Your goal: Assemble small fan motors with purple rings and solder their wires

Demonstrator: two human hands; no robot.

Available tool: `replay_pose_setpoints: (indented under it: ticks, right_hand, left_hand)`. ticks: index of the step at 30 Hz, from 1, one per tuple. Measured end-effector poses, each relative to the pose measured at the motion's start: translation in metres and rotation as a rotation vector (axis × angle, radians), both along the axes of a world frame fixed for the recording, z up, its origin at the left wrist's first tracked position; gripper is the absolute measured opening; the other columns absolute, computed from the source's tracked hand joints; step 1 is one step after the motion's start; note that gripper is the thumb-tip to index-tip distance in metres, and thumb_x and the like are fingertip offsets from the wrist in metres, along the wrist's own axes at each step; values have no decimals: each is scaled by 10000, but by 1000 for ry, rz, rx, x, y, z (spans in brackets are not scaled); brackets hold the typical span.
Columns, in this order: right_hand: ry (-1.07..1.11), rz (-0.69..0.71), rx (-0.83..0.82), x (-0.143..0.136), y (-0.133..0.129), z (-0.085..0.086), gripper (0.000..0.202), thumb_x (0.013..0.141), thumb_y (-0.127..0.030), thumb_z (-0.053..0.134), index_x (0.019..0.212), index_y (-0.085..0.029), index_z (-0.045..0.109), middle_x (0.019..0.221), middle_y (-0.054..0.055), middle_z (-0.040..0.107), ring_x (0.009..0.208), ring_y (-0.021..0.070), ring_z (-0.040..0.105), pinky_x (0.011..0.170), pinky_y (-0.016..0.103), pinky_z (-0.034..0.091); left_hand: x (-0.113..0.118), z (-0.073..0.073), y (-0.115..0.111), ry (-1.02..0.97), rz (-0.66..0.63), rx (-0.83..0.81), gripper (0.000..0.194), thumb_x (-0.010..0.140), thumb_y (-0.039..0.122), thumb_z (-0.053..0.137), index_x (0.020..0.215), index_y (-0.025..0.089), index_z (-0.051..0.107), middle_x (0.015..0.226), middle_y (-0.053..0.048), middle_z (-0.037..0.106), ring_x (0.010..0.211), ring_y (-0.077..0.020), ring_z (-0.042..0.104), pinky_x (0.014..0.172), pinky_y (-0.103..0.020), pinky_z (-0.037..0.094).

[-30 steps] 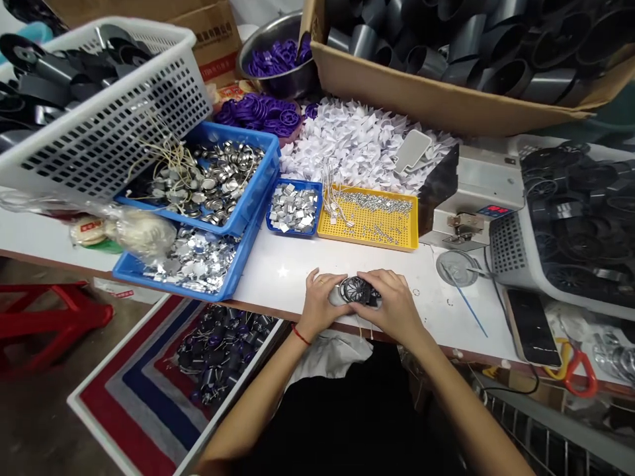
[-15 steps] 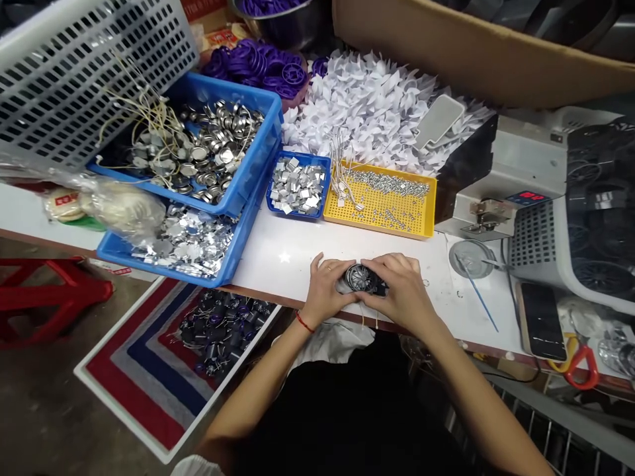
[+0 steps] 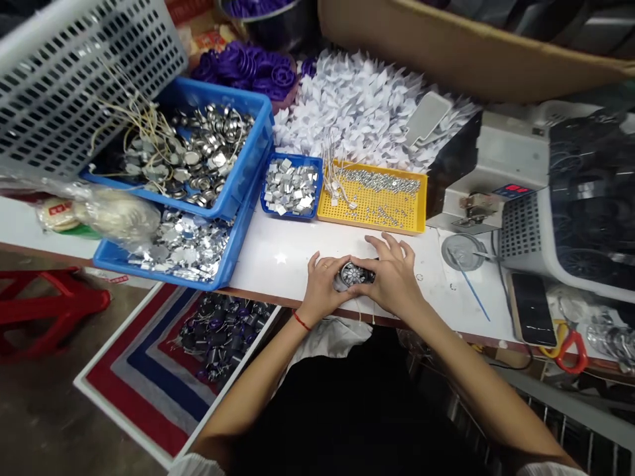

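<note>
Head view: your left hand (image 3: 323,284) and right hand (image 3: 397,277) meet at the front edge of the white worktop (image 3: 258,254). Between them sits a dark round part with a silvery spoked face (image 3: 352,273), spokes up. Left grip: thumb and fingers clamped on its left side. Right grip: thumb and index finger closed on its right side, other fingers raised. Can't tell if the part touches the worktop.

Progress, judged: mid-handling on this piece. Spoked face is on the part; the rest is mostly hidden by your fingers, so can't tell what it lacks. Not set down yet. Below the worktop, many black pieces with purple bits (image 3: 218,334) lie in a white-rimmed tray with red, grey and blue stripes (image 3: 116,396); possibly done ones, unsure.

Plenty of loose stock: silver square pieces (image 3: 292,188) in the small blue plastic tray (image 3: 288,216), tiny silver bits (image 3: 381,181) in the yellow perforated plastic tray (image 3: 372,227), both just beyond your hands.
</note>
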State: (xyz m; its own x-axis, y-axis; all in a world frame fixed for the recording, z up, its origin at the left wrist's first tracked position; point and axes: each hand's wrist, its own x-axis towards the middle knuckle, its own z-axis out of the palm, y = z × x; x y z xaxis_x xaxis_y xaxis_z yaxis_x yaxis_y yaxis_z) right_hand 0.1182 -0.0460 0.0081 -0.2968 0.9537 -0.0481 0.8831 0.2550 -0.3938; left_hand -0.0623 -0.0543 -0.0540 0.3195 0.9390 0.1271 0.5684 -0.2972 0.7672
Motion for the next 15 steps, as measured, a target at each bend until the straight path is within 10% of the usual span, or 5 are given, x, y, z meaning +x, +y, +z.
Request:
replay_pose_setpoints:
  ticks: [4,8,11,15]
  right_hand:
    - [227,-46,-132,37,-5,-7,864,707,-557,741,1452,-318,375,1519,97,380,1415,354,308,1116,581,240]
    - [361,-57,-227,55,-11,-36,752,734,-528,725,1381,-328,398,1499,79,418,1438,313,280,1140,557,217]
    - [496,-79,-182,54,-9,-46,579,729,-501,735,1207,-292,486,1484,91,440,1428,312,305,1125,552,238]
    - [468,-72,-162,53,4,-16,531,711,-462,750,1113,-254,471,1169,79,635,1075,261,621,851,378,485]
  left_hand:
    - [7,26,2,234,-59,36,905,731,498,758,1467,201,323,1326,-174,532,1181,-317,527,1038,-509,367]
    - [20,52,10,511,-134,-16,639,762,373,757,1328,217,505,1179,-173,575,1062,-350,568,851,-468,470]
    - [4,57,18,240,-120,-242,440,790,284,720,1183,202,542,1057,-100,607,984,-277,607,834,-412,499]
    - [-34,44,18,-406,-73,-544,576,724,290,745,1208,217,441,1099,-58,606,984,-210,627,883,-373,514]
